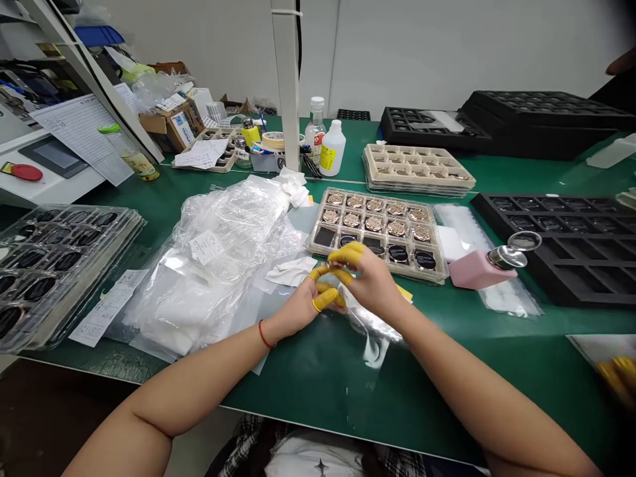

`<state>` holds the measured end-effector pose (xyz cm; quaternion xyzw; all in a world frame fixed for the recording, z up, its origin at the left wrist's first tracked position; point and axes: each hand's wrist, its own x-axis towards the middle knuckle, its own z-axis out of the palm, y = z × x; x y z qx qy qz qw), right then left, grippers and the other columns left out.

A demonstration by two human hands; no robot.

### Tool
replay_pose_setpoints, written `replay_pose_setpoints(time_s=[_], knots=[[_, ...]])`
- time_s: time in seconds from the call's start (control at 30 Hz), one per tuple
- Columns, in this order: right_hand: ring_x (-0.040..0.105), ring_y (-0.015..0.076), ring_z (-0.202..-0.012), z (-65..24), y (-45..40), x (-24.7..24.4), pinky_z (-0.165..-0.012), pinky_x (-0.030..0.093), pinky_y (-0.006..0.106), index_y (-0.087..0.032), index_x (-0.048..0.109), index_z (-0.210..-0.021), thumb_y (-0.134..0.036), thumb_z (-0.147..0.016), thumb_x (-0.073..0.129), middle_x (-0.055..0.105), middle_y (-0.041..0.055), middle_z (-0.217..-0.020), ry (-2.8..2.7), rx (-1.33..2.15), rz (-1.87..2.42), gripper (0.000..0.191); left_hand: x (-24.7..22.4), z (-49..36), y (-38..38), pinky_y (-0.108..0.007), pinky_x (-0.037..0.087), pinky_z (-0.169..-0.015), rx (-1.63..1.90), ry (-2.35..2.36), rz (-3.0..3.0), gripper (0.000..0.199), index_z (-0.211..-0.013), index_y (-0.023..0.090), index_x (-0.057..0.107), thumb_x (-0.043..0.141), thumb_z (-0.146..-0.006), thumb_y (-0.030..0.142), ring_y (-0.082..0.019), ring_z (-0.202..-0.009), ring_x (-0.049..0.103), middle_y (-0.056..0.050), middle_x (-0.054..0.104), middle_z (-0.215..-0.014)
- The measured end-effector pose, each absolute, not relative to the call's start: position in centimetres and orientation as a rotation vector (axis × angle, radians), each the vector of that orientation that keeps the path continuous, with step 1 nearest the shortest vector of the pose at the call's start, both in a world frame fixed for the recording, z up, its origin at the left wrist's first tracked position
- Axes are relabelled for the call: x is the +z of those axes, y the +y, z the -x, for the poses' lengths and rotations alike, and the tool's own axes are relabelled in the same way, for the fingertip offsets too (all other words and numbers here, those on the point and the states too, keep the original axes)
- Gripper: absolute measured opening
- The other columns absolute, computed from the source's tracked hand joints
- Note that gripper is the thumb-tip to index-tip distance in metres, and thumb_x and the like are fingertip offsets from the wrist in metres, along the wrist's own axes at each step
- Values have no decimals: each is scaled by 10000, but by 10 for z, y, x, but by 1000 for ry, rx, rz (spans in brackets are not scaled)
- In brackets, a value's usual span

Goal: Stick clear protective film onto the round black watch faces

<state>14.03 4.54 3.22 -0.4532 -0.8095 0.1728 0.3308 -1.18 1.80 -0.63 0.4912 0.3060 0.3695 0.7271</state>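
Observation:
Yellow finger cots cover the fingertips of both hands, which meet just in front of a clear tray (311, 246) of round rose-gold pieces (373, 223) and round black discs (398, 254). My left hand (309, 301) is closed, its fingers curled and thumb pressed in. My right hand (365, 275) pinches from above, fingertips close to the left ones. Whatever small thing lies between them is hidden by the fingers. Below my right hand is a crumpled clear plastic piece (365, 318). A white cloth (292, 271) lies left of the hands.
Plastic bags (218, 265) spread to the left, beside a stacked clear tray (64, 258) of black discs. A pink pump bottle (479, 268), black foam trays (571, 245) and a beige tray stack (417, 169) stand right. A white post (287, 79) rises behind. Another person's yellow-tipped fingers (619, 374) show at right.

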Motion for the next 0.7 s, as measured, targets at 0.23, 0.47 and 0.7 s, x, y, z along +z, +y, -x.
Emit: replay_pose_setpoints(time_s=[0.23,0.47,0.7], knots=[[543,181,-860,-169,-10,24,-745,475,342,-223,594,-924,-82,-803,454,568,51,-942,-2048,777,1143,233,-5,9,5,-362,442,-936,725,691,-1397,678,-1368,260,322,655,-777,253,-228,-1085,549,-78,553,-1211],[523,199,-829,-168,-19,22,-738,434,357,-214,602,-839,-197,-846,513,576,56,-893,-2089,588,1191,91,-2,7,-4,-351,456,-921,627,789,-1717,681,-1395,232,251,598,-810,254,-228,-1087,534,-81,554,-1181],[543,239,-760,-206,9,2,-658,384,341,-168,611,-922,-145,-785,528,619,75,-767,-2087,406,1889,161,-2,14,3,-313,499,-778,553,944,-1586,554,-1283,264,378,611,-783,215,-175,-877,568,-48,551,-1080]])
